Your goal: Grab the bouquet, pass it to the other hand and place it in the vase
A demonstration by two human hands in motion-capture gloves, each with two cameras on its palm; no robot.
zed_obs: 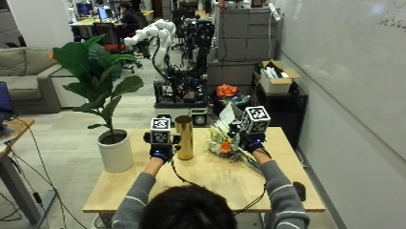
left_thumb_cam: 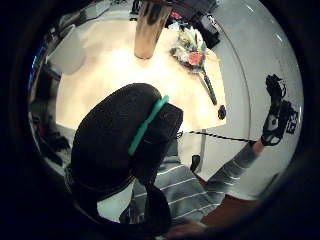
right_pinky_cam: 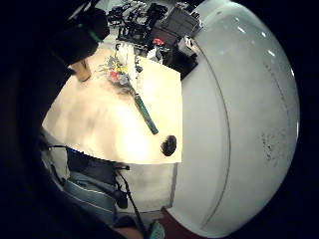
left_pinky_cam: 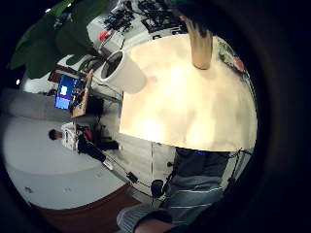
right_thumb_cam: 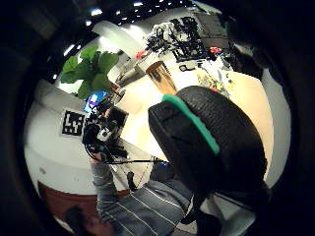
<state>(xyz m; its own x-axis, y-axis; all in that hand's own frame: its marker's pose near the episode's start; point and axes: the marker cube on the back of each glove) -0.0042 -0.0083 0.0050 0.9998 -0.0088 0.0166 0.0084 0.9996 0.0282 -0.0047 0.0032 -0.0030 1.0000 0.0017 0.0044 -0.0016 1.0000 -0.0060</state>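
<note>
White plant pot [zed_obs: 115, 151] with leafy plant at table [zed_obs: 209, 183] left edge. Left hand [zed_obs: 160, 151] raised just left of gold vase [zed_obs: 185, 137] near far edge, finger state cannot tell. Bouquet [zed_obs: 223, 142] lies on table right of vase, green stem [right_pinky_cam: 146, 114] pointing toward near right corner. Right hand [zed_obs: 252, 141] above bouquet, fingers cannot tell. Small black object [zed_obs: 299, 190] at right edge

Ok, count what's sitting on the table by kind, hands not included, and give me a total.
Bouquet: 1
Gold vase: 1
Potted plant in white pot: 1
Small black object near the table's right edge: 1
Total: 4
</note>
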